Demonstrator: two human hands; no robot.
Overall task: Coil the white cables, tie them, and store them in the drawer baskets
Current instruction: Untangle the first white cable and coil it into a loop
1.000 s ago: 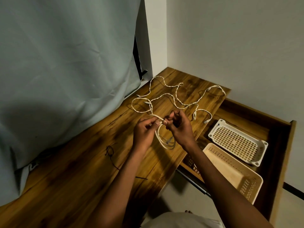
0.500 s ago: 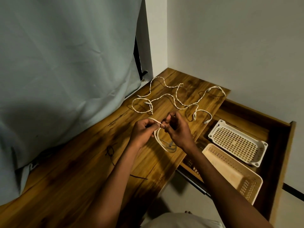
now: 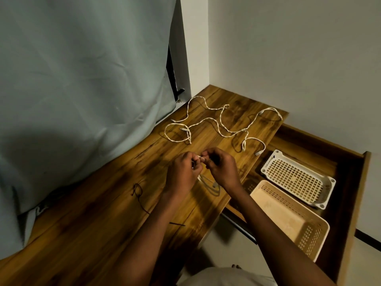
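My left hand (image 3: 182, 171) and my right hand (image 3: 221, 168) meet over the middle of the wooden desk (image 3: 103, 213), both pinching a coiled white cable (image 3: 208, 182) whose loops hang below my fingers. A dark thin tie seems to sit between my right fingers, hard to tell. More loose white cables (image 3: 216, 124) sprawl across the far end of the desk. In the open drawer (image 3: 350, 182) to the right sit a white basket (image 3: 296, 178) and a beige basket (image 3: 288, 217).
A dark thin tie (image 3: 138, 190) lies on the desk left of my hands, another dark piece (image 3: 177, 223) near the front edge. A grey curtain (image 3: 82, 89) hangs along the desk's left side. White walls close the corner.
My hands have drawn closer together and moved slightly down toward me, with the coil's loops now mostly hidden beneath them. The loose cables have not moved.
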